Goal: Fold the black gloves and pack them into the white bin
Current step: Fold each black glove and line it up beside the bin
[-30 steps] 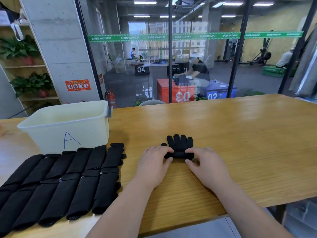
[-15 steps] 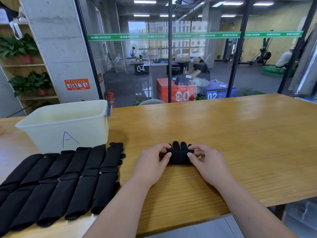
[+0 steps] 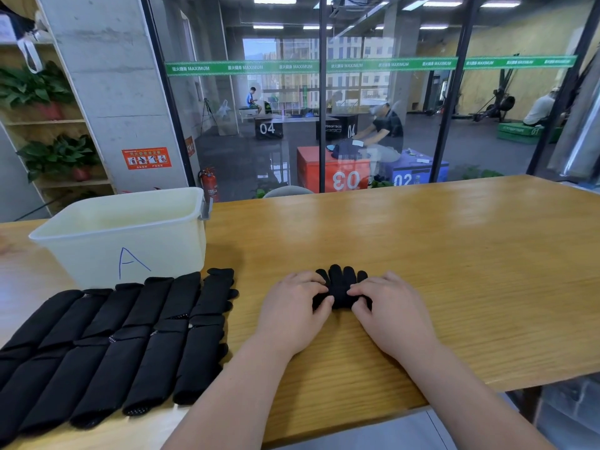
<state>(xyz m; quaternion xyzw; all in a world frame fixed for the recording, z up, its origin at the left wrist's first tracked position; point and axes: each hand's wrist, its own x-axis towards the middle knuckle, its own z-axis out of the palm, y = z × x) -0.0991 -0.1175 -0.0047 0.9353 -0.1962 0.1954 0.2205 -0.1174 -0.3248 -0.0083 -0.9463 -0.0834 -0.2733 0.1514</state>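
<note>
A folded black glove (image 3: 341, 287) lies on the wooden table (image 3: 454, 271) in front of me, its fingertips pointing away. My left hand (image 3: 293, 311) and my right hand (image 3: 391, 311) flank it, each with curled fingers and thumb pinching a side of the folded bundle. The white bin (image 3: 126, 235), marked with a blue "A", stands at the back left; its inside is not visible. Several black gloves (image 3: 107, 345) lie in overlapping rows in front of the bin.
A glass wall runs along the table's far edge. A shelf with potted plants (image 3: 55, 157) stands at the far left. The table's near edge (image 3: 357, 427) is just below my forearms.
The glove's lower part was folded up, making a shorter bundle. Both hands have closed in on its sides, covering more of it; only the fingertips still stick out.
</note>
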